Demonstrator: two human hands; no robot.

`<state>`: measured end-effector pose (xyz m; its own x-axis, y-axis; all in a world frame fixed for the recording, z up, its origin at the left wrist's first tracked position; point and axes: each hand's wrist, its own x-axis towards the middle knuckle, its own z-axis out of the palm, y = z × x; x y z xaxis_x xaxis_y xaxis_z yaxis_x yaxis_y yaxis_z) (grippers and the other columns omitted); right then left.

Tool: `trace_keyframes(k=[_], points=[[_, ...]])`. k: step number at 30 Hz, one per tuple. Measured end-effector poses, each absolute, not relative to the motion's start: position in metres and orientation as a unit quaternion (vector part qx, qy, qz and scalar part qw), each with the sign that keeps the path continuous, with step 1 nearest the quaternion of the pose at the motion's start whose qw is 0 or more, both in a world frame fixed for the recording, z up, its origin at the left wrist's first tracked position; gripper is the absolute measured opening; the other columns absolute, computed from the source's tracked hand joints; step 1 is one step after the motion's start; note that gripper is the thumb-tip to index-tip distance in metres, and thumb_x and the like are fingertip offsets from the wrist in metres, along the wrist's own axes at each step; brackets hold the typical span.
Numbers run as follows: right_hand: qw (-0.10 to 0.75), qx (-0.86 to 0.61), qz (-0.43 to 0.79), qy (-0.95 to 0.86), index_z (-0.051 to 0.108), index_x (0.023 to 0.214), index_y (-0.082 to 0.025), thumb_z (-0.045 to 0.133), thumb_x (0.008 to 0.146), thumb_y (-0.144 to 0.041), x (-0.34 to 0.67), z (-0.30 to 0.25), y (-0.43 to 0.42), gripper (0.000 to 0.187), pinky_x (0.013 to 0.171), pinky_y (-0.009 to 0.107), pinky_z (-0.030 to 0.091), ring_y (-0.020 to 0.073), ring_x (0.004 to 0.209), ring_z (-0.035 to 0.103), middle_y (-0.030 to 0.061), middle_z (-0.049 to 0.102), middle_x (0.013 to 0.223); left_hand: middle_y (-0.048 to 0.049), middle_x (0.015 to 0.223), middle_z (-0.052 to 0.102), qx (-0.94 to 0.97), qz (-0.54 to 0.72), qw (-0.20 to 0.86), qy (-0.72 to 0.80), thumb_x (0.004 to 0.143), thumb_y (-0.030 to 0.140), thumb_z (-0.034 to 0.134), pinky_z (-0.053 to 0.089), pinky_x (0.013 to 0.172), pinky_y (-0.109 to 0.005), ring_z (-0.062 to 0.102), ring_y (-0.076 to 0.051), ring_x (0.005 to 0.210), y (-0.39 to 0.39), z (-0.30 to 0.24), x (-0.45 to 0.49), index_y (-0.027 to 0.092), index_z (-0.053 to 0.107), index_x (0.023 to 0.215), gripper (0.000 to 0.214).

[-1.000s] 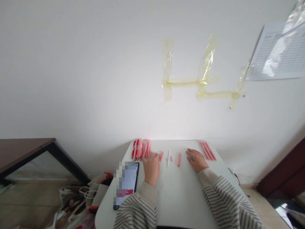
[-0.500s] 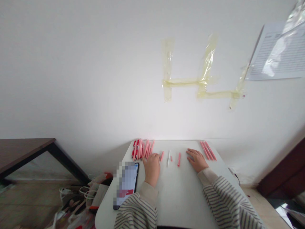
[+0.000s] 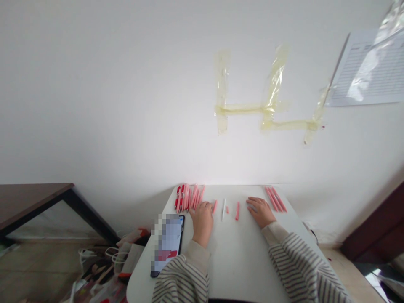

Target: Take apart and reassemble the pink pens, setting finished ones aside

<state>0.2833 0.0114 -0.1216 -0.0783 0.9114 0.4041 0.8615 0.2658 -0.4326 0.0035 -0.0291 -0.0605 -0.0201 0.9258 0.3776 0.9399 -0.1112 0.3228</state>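
My left hand rests on the white table, fingers apart, just in front of a row of pink and red pens. Right of its fingertips lie separate pen parts: a pink pen piece, a thin white refill, a tiny pink part and a pink pen barrel. My right hand lies flat with its fingers spread, between that barrel and a few pink pens at the far right. Neither hand holds anything.
A phone lies at the table's left side. The white wall meets the back edge, with yellowed tape on it. Bags and clutter cover the floor left, near a brown table.
My left hand has shifted very slightly to the right. My right hand and the pen parts stay where they were.
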Motion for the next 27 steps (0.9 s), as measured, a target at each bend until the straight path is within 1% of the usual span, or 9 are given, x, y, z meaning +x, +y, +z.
trace_keyframes(k=[3, 6, 8, 11, 16, 21, 24, 27], points=[[0.328, -0.595, 0.034, -0.733, 0.075, 0.115, -0.025, 0.051, 0.094, -0.028, 0.280, -0.112, 0.013, 0.032, 0.106, 0.049, 0.048, 0.0277, 0.123, 0.057, 0.0080, 0.071, 0.129, -0.0037, 0.124, 0.071, -0.707, -0.278, 0.013, -0.650, 0.095, 0.020, 0.053, 0.030, 0.113, -0.052, 0.058, -0.024, 0.122, -0.029, -0.059, 0.009, 0.033, 0.074, 0.112, 0.030], [0.341, -0.572, 0.015, -0.746, 0.075, 0.114, -0.028, 0.052, 0.095, -0.027, 0.272, -0.098, 0.017, 0.029, 0.103, 0.048, 0.048, 0.0270, 0.122, 0.056, 0.0078, 0.071, 0.127, -0.0028, 0.126, 0.069, -0.725, -0.286, -0.002, -0.627, 0.091, 0.022, 0.060, 0.032, 0.113, -0.050, 0.056, -0.024, 0.123, -0.029, -0.060, 0.015, 0.034, 0.076, 0.107, 0.026], [0.339, -0.556, 0.006, -0.759, 0.075, 0.113, -0.030, 0.053, 0.096, -0.026, 0.265, -0.089, 0.019, 0.028, 0.103, 0.049, 0.046, 0.0269, 0.121, 0.055, 0.0072, 0.071, 0.126, -0.0017, 0.128, 0.068, -0.733, -0.280, -0.012, -0.620, 0.088, 0.023, 0.065, 0.031, 0.114, -0.052, 0.054, -0.025, 0.125, -0.029, -0.061, 0.018, 0.036, 0.078, 0.103, 0.023], [0.321, -0.526, 0.012, -0.788, 0.075, 0.113, -0.031, 0.055, 0.096, -0.023, 0.252, -0.079, 0.025, 0.028, 0.104, 0.048, 0.045, 0.0265, 0.122, 0.054, 0.0062, 0.070, 0.127, -0.0013, 0.130, 0.067, -0.737, -0.270, -0.017, -0.620, 0.087, 0.025, 0.068, 0.030, 0.116, -0.057, 0.053, -0.027, 0.126, -0.030, -0.063, 0.021, 0.039, 0.078, 0.102, 0.022], [0.275, -0.515, 0.032, -0.812, 0.076, 0.112, -0.034, 0.060, 0.092, -0.018, 0.229, -0.073, 0.037, 0.031, 0.106, 0.049, 0.044, 0.0263, 0.124, 0.050, 0.0040, 0.069, 0.129, -0.0019, 0.131, 0.065, -0.736, -0.257, -0.021, -0.625, 0.088, 0.027, 0.068, 0.026, 0.118, -0.063, 0.050, -0.028, 0.127, -0.030, -0.061, 0.021, 0.041, 0.077, 0.105, 0.025], [0.244, -0.506, 0.046, -0.826, 0.076, 0.114, -0.037, 0.060, 0.093, -0.019, 0.214, -0.070, 0.045, 0.032, 0.108, 0.052, 0.042, 0.0275, 0.128, 0.046, 0.0034, 0.065, 0.134, -0.0014, 0.132, 0.065, -0.741, -0.243, -0.031, -0.625, 0.089, 0.026, 0.066, 0.023, 0.117, -0.069, 0.049, -0.029, 0.128, -0.030, -0.062, 0.022, 0.043, 0.077, 0.104, 0.025], [0.227, -0.506, 0.053, -0.830, 0.078, 0.110, -0.038, 0.062, 0.091, -0.016, 0.209, -0.067, 0.049, 0.033, 0.109, 0.054, 0.041, 0.0289, 0.130, 0.043, 0.0033, 0.064, 0.136, -0.0011, 0.133, 0.064, -0.741, -0.240, -0.034, -0.627, 0.089, 0.027, 0.065, 0.021, 0.116, -0.072, 0.048, -0.029, 0.130, -0.030, -0.062, 0.022, 0.042, 0.077, 0.102, 0.022], [0.213, -0.503, 0.061, -0.835, 0.080, 0.104, -0.038, 0.063, 0.089, -0.013, 0.205, -0.064, 0.052, 0.033, 0.109, 0.055, 0.040, 0.0295, 0.130, 0.043, 0.0029, 0.065, 0.134, -0.0017, 0.133, 0.064, -0.739, -0.238, -0.033, -0.629, 0.089, 0.027, 0.065, 0.021, 0.116, -0.073, 0.047, -0.030, 0.131, -0.030, -0.061, 0.021, 0.041, 0.077, 0.102, 0.022]])
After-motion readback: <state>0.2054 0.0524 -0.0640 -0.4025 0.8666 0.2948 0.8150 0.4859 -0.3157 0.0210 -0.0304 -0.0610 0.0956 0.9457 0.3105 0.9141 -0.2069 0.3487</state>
